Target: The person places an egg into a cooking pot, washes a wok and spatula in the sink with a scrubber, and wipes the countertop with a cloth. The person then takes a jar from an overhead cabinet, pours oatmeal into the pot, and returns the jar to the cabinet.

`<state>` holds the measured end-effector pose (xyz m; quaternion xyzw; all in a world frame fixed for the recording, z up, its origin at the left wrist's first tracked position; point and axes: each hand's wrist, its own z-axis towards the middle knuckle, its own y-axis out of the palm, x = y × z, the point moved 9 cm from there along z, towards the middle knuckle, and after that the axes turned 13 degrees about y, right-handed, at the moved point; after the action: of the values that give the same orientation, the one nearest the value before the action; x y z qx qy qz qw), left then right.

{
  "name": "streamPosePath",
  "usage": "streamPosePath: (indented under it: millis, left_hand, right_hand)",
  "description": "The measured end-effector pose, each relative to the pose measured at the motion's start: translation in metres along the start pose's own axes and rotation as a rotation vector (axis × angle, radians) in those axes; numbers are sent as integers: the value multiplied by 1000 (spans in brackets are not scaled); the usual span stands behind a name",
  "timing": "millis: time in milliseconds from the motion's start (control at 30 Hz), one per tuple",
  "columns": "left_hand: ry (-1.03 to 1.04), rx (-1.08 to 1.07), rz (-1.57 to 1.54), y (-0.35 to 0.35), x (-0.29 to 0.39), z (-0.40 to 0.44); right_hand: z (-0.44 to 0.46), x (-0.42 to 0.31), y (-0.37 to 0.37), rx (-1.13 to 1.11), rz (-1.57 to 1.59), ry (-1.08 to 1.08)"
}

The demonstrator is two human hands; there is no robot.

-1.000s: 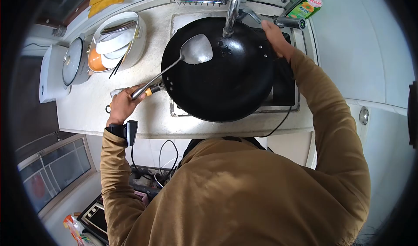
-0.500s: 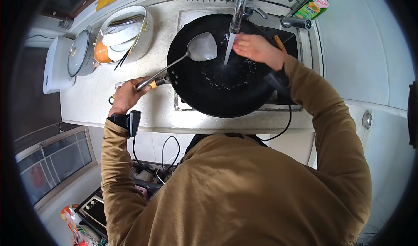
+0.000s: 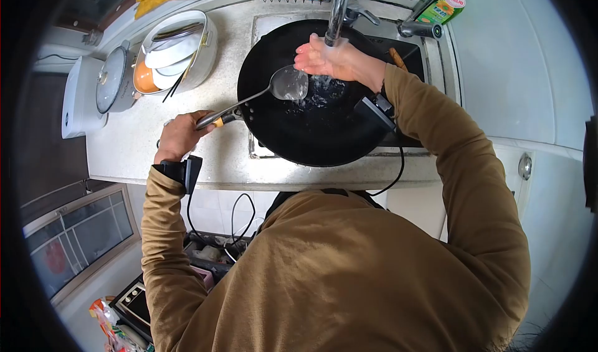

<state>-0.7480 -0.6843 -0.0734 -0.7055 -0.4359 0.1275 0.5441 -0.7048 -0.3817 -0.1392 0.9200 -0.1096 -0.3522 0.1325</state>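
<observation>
The left hand (image 3: 179, 135) is closed around the handle of the spatula (image 3: 288, 83). The wok's handle runs just below at the same place, so probably one grip steadies both; how the hidden fingers divide between them, one cannot tell.

The wok (image 3: 311, 128) sits over the sink (image 3: 268, 25), directly below the tap (image 3: 337, 16), which seems a good place to catch the water (image 3: 321, 84). The right hand (image 3: 336, 59) is open under the tap's mouth, fingers stretched out and pinching nothing; it perhaps guides the flow toward the blade. The fingertips are near the blade, but if they touch it is not clear.

The wok is round, wide and black, with a rather dull inner surface. The spatula is of grey metal, with a slim handle and a broad, wet blade. The tap is shiny and curved. On the pale, speckled counter (image 3: 205, 171) stands a white tub (image 3: 202, 70), where plates (image 3: 171, 54) lean upon each other, likely to save space.
</observation>
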Motion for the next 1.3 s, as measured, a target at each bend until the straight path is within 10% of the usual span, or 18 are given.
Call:
streamPosePath:
  millis: [800,1300]
  left_hand:
    - [331,375,306,-24,94,14]
    - [103,138,-76,-4,81,35]
  right_hand:
    - [-24,-8,-25,37,73,-9]
    - [-21,1,-9,-214,36,44]
